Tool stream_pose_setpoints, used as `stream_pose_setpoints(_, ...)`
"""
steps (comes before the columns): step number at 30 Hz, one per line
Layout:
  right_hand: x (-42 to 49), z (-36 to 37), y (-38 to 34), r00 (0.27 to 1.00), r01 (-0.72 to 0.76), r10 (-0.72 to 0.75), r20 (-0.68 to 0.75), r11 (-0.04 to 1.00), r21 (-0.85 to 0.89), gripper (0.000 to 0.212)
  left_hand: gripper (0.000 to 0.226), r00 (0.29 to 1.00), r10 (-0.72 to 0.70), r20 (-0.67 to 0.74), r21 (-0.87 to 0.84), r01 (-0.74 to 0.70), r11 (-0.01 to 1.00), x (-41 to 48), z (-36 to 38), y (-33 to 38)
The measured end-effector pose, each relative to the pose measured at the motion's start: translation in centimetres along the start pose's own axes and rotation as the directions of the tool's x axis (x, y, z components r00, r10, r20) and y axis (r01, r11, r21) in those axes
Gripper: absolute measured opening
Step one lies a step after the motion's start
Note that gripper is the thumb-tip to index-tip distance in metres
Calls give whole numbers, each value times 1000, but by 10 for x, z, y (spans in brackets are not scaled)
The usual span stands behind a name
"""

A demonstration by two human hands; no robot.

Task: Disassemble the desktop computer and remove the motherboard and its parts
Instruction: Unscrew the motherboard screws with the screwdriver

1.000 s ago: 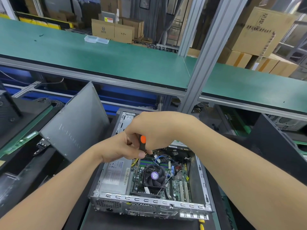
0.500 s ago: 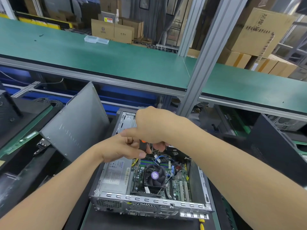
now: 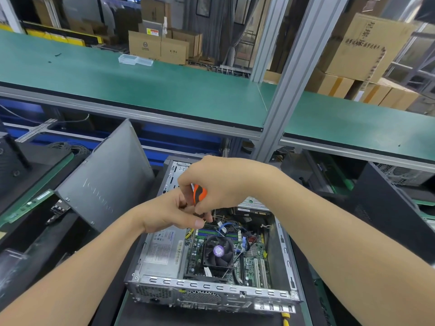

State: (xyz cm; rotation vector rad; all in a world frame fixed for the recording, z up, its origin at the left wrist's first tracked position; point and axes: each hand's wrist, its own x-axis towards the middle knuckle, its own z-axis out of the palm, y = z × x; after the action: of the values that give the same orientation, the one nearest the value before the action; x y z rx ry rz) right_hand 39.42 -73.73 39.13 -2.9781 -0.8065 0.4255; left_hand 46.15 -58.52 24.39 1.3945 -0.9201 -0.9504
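An open desktop case (image 3: 211, 288) lies flat in front of me, its green motherboard (image 3: 256, 262) exposed. A black CPU fan (image 3: 218, 251) with a purple label sits in the middle, a silver power supply (image 3: 162, 252) to its left. My right hand (image 3: 219, 184) grips an orange and black screwdriver (image 3: 199, 192) above the case's far end; its tip is hidden. My left hand (image 3: 171, 211) is just below and left of it, fingers pinched near the screwdriver's shaft; what they pinch I cannot make out. Blue cables (image 3: 229, 228) run beneath the hands.
The case's grey side panel (image 3: 106, 182) leans upright to the left. A dark computer case (image 3: 390, 208) stands at the right. A green shelf (image 3: 146, 88) on an aluminium post (image 3: 287, 90) hangs over the bench. Loose boards (image 3: 28, 205) lie at the left.
My right hand has turned on the screwdriver: the orange handle was nearly covered half a second ago and shows again. Both hands stay over the same spot.
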Motion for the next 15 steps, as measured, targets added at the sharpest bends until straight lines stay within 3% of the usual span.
stream_pose_setpoints(4, 3, -2, 12, 1000, 4, -6, 22, 993, 118, 32, 28, 1000, -2, 5, 10, 2, 1000, 0, -2, -3)
stream_pose_setpoints(7, 4, 7, 23, 999, -22, 36, -36, 941, 339, 34, 28, 1000, -2, 9, 52, 1, 999, 0, -8, -3)
stream_pose_setpoints(11, 7, 37, 35, 991, -2, 102, -89, 667, 745, 26, 31, 998, -54, 33, 226, 45, 973, -4, -20, -3)
stream_pose_setpoints(15, 18, 73, 43, 963, 30, 213, -166, 526, 850, 20, 46, 995, -74, -60, 400, 92, 912, -5, -28, -6)
